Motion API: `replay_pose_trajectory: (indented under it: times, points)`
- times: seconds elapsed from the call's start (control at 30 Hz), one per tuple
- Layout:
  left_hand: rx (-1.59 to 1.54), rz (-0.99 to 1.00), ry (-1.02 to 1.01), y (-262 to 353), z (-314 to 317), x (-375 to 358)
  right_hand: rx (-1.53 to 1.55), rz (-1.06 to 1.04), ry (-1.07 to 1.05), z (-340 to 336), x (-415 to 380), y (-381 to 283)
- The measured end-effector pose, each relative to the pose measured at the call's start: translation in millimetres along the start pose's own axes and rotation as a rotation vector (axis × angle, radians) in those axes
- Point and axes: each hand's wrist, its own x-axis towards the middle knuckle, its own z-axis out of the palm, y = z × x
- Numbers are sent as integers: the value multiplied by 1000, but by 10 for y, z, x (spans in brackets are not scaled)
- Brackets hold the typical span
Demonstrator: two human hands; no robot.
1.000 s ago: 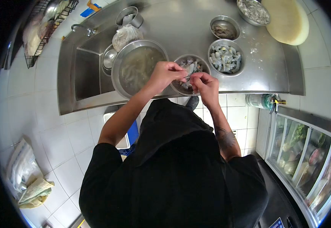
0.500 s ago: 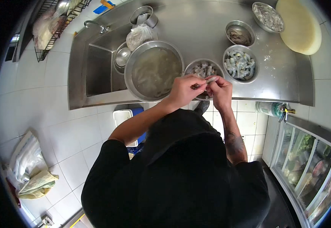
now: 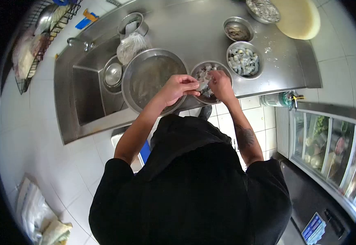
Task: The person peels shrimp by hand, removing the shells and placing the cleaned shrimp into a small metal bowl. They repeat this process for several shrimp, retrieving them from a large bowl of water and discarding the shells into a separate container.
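My left hand (image 3: pixel 181 87) is over the right edge of the wide basin, thumb and fingers pinched on a pale, translucent shrimp (image 3: pixel 203 85). Just right of it, my right hand (image 3: pixel 221 85) points down over a steel bowl (image 3: pixel 230 74), fingers curled together. What its fingertips hold, if anything, is hidden. Greyish shrimp pieces or shells (image 3: pixel 203 74) lie in that bowl below both hands. Behind it, another bowl (image 3: pixel 261 70) holds pale, glossy peeled shrimp (image 3: pixel 243 60).
Left of the hands stands the wide basin (image 3: pixel 125 90) of cloudy water, beside the sink (image 3: pixel 89 96). A plastic bag (image 3: pixel 131 47) and a steel pot (image 3: pixel 142 29) are behind it. Smaller bowls (image 3: pixel 238 31) and a round board (image 3: pixel 299 18) occupy the back right.
My hands have moved apart; they met over the bowl around a shrimp before. The right hand now dips fingers-down toward the bowl. The whole view has shifted and turned slightly.
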Motion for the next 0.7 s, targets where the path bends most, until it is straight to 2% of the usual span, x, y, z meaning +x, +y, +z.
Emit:
replay_pose_trajectory:
  times: [0.03, 0.1, 0.13, 0.17, 0.23, 0.27, 0.33, 0.4, 0.43, 0.5, 0.53, 0.63, 0.7]
  points:
    - [87, 29, -6, -18, -108, 67, -20, 3, 24, 12, -9, -14]
    - [186, 63, -42, -49, -269, 221, 120, 137, 40, 7, -62, -77]
    - [251, 88, -69, -36, -307, 306, 415, 404, -90, -98, -31, -239]
    - [315, 109, -97, -30, -341, 394, 405, 408, -58, -140, 23, -336]
    - [290, 124, -176, -16, -277, 499, 802, 647, -220, -170, 17, -475]
    - [296, 152, -213, 0, -224, 532, 885, 646, -238, -174, 1, -480]
    - [300, 169, -275, 71, -165, 533, 862, 697, -173, -194, 10, -491]
    - [1227, 420, -286, 187, -156, 490, 847, 749, -112, -211, -21, -514]
    - [1229, 423, -312, 230, -115, 445, 855, 722, -112, -240, -28, -533]
    - [1255, 733, -357, 219, -47, 328, 866, 673, -132, -280, -58, -547]
    - [1186, 817, -334, 163, -32, 338, 807, 671, -124, -240, -62, -485]
    - [1056, 699, -315, 194, 18, 317, 748, 675, -90, -302, -10, -539]
    - [1047, 696, -296, 218, -2, 307, 720, 642, -87, -272, 3, -572]
